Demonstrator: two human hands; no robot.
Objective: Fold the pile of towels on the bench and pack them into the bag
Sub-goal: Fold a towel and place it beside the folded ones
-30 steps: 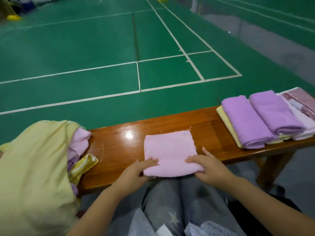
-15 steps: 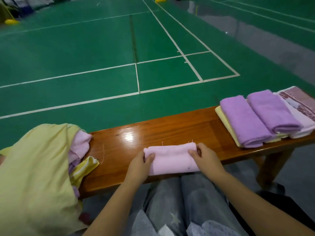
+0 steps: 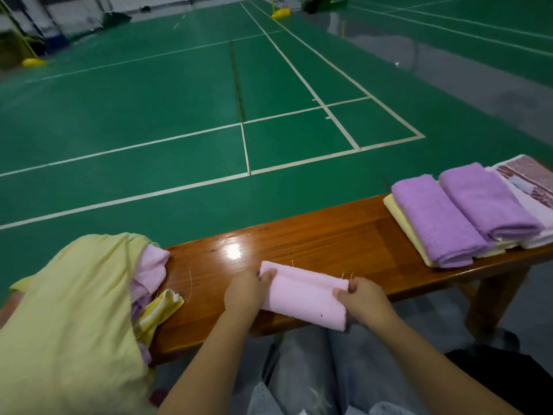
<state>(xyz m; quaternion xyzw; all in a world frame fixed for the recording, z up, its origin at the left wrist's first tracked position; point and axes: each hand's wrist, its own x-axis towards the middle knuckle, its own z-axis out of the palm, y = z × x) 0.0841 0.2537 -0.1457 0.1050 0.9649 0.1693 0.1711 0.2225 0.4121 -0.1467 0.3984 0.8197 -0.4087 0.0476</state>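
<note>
Both hands pinch the folded pink towel (image 3: 302,298) at the table's (image 3: 329,235) near edge: left hand (image 3: 247,290) on its left end, right hand (image 3: 363,299) on its right end.

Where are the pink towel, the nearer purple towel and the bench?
pink towel (image 3: 302,298), head view, middle of its folded top.
nearer purple towel (image 3: 434,217), head view, middle of its top face.
bench (image 3: 329,235), head view, bare wooden top.
</note>
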